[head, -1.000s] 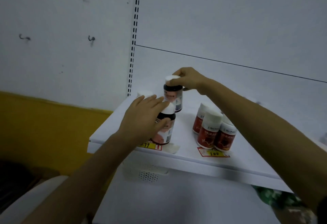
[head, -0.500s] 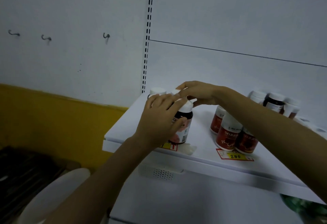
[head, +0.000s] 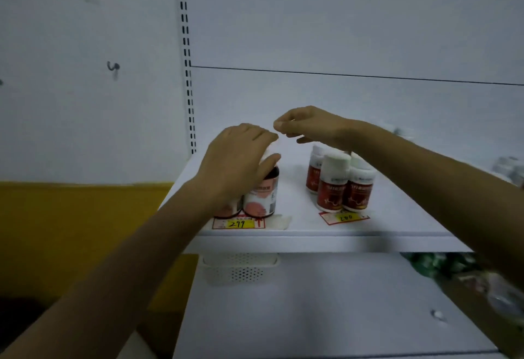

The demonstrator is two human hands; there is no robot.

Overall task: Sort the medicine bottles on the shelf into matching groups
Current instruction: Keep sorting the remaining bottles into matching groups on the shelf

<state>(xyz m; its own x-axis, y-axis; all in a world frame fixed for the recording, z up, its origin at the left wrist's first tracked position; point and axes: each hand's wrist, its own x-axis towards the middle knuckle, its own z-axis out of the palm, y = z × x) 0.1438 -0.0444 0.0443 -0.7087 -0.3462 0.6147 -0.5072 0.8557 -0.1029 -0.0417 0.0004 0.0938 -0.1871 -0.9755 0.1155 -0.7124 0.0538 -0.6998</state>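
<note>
Left hand (head: 238, 166) wraps the cap of the dark bottle (head: 262, 197), just behind the 299 tag (head: 239, 224) at the shelf (head: 312, 242) lip. Right hand (head: 312, 129) hovers up-right of the tag, loosely curled, holding nothing. Red bottles (head: 337, 185) stand right of the tag, open shelf between.

One wide-angle view is given, taken from the wearer's head and aimed forward and somewhat down. The white shelf (head: 326, 234) is seen close up, from slightly above its front edge, spreading from centre toward 3 o'clock. The left hand (head: 238, 166), gripping a dark bottle (head: 262, 197), and the right hand (head: 312, 127) are framed near centre, with the forearms entering from 7 and 4 o'clock.
</note>
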